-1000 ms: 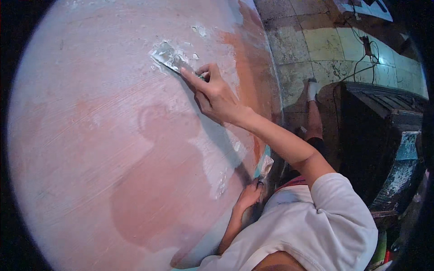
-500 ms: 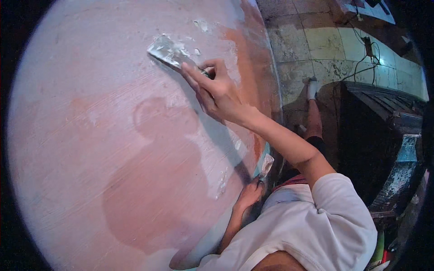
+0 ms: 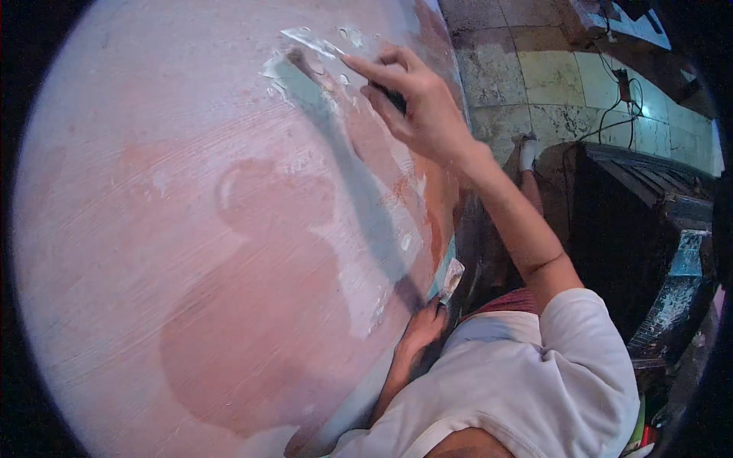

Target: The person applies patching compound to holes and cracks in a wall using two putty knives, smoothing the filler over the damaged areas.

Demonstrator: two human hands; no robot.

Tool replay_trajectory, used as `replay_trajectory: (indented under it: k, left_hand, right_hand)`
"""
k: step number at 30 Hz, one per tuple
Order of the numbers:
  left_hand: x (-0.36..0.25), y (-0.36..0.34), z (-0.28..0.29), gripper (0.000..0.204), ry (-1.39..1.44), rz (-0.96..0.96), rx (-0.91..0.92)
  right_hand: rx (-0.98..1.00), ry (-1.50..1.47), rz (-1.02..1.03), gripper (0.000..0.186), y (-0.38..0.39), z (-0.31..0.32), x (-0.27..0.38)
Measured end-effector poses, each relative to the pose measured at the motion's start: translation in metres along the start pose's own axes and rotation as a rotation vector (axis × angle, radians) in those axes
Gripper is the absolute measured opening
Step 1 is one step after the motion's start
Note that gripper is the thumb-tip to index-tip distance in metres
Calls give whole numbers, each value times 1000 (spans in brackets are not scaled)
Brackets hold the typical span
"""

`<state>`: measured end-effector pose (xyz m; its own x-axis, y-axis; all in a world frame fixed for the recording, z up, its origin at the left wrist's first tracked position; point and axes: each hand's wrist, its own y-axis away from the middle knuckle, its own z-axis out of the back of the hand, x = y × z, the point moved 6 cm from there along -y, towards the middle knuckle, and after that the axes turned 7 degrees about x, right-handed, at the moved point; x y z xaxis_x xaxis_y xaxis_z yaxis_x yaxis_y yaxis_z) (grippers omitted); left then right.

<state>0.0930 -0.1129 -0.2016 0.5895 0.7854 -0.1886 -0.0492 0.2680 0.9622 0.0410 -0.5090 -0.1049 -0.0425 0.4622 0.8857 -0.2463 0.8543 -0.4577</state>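
My right hand (image 3: 420,107) is raised to the pinkish plastered wall (image 3: 153,252), its fingers closed round a putty knife. The blade of this putty knife (image 3: 313,42) shows edge-on and is smeared with whitish putty. Below the blade lies a fresh patch of wet putty (image 3: 282,72), partly in my arm's shadow. Close to my body, my left hand (image 3: 424,328) grips a second, smaller scraper (image 3: 452,278) with a lump of putty on its blade. Its handle is mostly hidden in my fingers.
An orange-brown strip of wall (image 3: 439,191) runs along the right edge. Beyond it are worn floor tiles (image 3: 550,76), a black cabinet-like object (image 3: 611,214) and dark cables (image 3: 630,107). A foot (image 3: 527,153) stands on the tiles. My shadow falls on the wall.
My right hand has moved up and to the right, and its putty knife has tilted from lying broad on the wall to edge-on. Wet putty shows where it was. My left hand has stayed put.
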Motion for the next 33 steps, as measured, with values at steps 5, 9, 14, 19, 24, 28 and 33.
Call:
replay_trajectory:
  k: [5,9,14,19,24,28,33]
  left_hand:
    - [3,-2,-1,50,2,-18,-10]
    - [8,-3,-2,50,60,6,-14]
    - [5,-1,-3,50,-36,-8,23]
    - [-16,4,5,48,80,131,70]
    - [25,-14,-10,47,-14,53,62]
    - [-5,1,0,49,49,67,70]
    - [32,-12,-10,50,-99,-42,-57]
  right_hand:
    - [152,192,74,41,-21,0,11]
    - [172,131,69,40,-15,-3,23]
    - [197,-7,-2,39,10,-12,23]
    - [165,-67,-19,36,51,-19,25]
    - [234,-80,-62,42,72,-3,18]
    - [87,-67,49,45,35,10,20]
    - [80,-44,105,39,2,-7,23]
